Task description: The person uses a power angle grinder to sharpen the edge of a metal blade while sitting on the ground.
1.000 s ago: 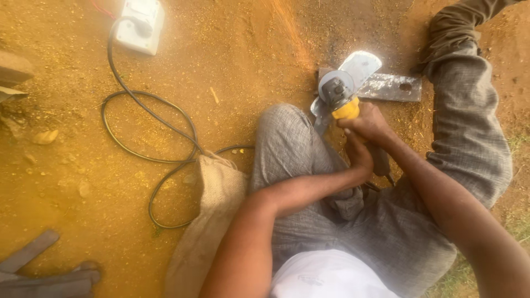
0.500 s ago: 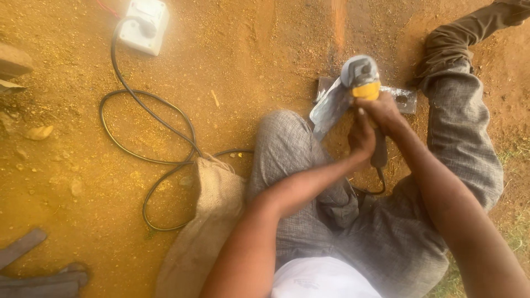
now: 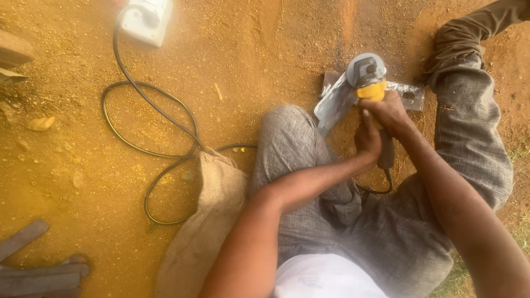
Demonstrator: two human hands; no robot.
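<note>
I sit on orange dirt with my legs spread, in grey trousers. My right hand (image 3: pixel 390 110) grips the yellow body of an angle grinder (image 3: pixel 365 76), whose grey head points away from me. My left hand (image 3: pixel 369 136) is closed around the grinder's dark rear handle (image 3: pixel 386 154), just behind the right hand. A flat grey metal piece (image 3: pixel 334 103) leans up beside the grinder head. A flat metal plate (image 3: pixel 408 94) with a hole lies on the ground under the tool.
A black power cable (image 3: pixel 149 152) loops over the dirt to a white socket box (image 3: pixel 146 19) at the top left. A burlap sack (image 3: pixel 205 221) lies by my left knee. Grey metal bars (image 3: pixel 33 270) lie at the bottom left. Stones (image 3: pixel 41 122) sit at the left.
The grinder head and the grey metal piece have tilted up and shifted slightly right over the plate. Both hands stayed on the tool. The view drifted a little.
</note>
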